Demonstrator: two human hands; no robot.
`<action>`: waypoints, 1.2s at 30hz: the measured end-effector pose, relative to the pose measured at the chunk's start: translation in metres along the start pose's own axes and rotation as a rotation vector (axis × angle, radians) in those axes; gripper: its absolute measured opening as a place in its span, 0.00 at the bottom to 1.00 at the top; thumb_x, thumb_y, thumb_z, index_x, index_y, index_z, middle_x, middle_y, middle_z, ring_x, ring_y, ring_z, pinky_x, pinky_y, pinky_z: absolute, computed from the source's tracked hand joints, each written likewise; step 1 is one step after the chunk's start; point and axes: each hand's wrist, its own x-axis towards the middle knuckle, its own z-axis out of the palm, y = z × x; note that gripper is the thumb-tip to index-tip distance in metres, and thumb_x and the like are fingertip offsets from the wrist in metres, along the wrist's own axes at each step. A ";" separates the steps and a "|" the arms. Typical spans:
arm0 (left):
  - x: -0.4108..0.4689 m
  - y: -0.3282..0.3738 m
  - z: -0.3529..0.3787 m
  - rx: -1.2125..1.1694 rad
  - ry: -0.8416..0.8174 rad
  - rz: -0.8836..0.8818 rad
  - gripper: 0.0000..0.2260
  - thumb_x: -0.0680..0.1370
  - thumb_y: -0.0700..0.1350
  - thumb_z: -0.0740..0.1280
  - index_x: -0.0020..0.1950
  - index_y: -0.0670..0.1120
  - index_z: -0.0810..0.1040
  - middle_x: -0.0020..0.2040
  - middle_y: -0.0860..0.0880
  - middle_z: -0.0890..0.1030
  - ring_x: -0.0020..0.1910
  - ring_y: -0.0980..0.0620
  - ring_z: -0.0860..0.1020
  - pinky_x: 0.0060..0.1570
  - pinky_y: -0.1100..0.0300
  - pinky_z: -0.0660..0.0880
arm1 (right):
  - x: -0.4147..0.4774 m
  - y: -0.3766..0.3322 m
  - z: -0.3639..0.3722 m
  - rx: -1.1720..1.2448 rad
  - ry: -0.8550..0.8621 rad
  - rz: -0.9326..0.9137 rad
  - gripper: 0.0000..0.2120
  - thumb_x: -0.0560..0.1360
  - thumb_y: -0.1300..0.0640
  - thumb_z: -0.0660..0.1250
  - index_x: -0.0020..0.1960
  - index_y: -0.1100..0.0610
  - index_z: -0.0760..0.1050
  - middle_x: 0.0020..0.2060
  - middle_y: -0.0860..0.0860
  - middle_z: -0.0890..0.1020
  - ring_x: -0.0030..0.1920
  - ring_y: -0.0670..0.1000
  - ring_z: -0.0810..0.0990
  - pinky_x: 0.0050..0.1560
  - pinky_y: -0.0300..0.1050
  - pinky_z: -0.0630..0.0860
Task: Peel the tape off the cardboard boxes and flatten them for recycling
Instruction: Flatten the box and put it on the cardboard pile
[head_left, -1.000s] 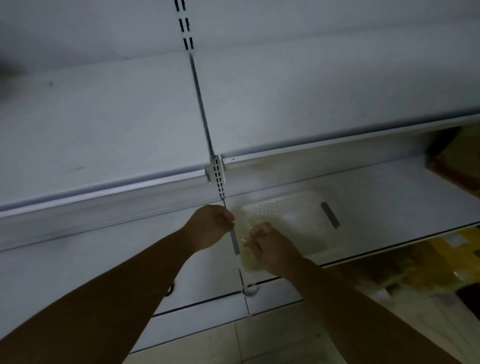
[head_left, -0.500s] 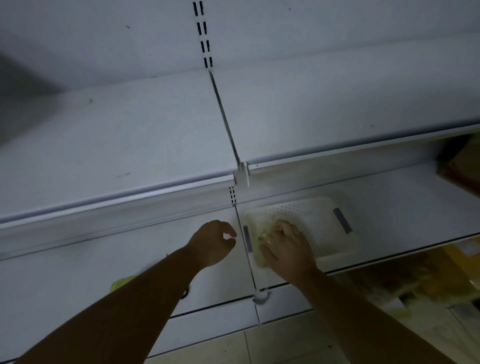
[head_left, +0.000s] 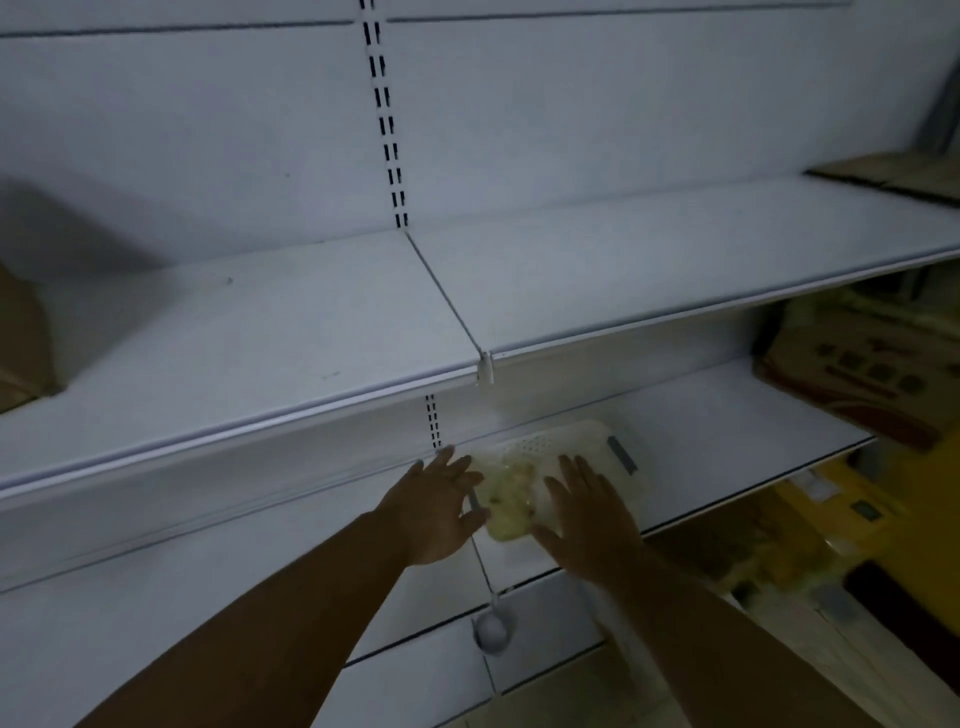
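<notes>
Grip slack on both sides: left hand (head_left: 436, 504) and right hand (head_left: 587, 514) are spread-fingered either side of the tape wad (head_left: 506, 499) at the white tray (head_left: 571, 441). It looks light, sticky and crushable, so pinch a loose fold. One cardboard box (head_left: 857, 384) sits well right on the shelf (head_left: 727, 415).

Right cardboard box (head_left: 852, 379) blurred, wad (head_left: 506, 499) indistinct

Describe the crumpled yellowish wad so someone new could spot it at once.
On the white shelving, take the lower shelf, just right of the slotted upright. A white perforated tray lies there; the wad sits at its near left end, between the left hand and right hand. It alone is crumpled, glossy and yellowish.
</notes>
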 end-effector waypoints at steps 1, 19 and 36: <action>-0.001 0.009 -0.007 0.044 -0.008 0.043 0.27 0.82 0.58 0.50 0.78 0.49 0.52 0.79 0.48 0.48 0.77 0.50 0.42 0.74 0.52 0.42 | -0.011 0.004 -0.009 -0.018 -0.011 -0.006 0.46 0.68 0.29 0.39 0.72 0.57 0.65 0.75 0.61 0.57 0.75 0.62 0.56 0.71 0.60 0.56; -0.154 0.055 -0.262 0.141 0.565 0.369 0.24 0.82 0.56 0.51 0.77 0.49 0.56 0.78 0.50 0.52 0.77 0.54 0.46 0.73 0.57 0.45 | -0.130 -0.075 -0.277 -0.158 0.240 0.067 0.29 0.79 0.41 0.56 0.76 0.51 0.56 0.76 0.49 0.58 0.75 0.49 0.55 0.73 0.46 0.54; -0.301 -0.171 -0.254 -0.619 0.744 -0.437 0.37 0.73 0.61 0.65 0.76 0.48 0.56 0.75 0.45 0.62 0.71 0.45 0.65 0.67 0.53 0.65 | 0.004 -0.368 -0.316 0.371 0.338 -0.643 0.20 0.77 0.42 0.60 0.65 0.50 0.71 0.60 0.48 0.77 0.59 0.51 0.75 0.54 0.44 0.72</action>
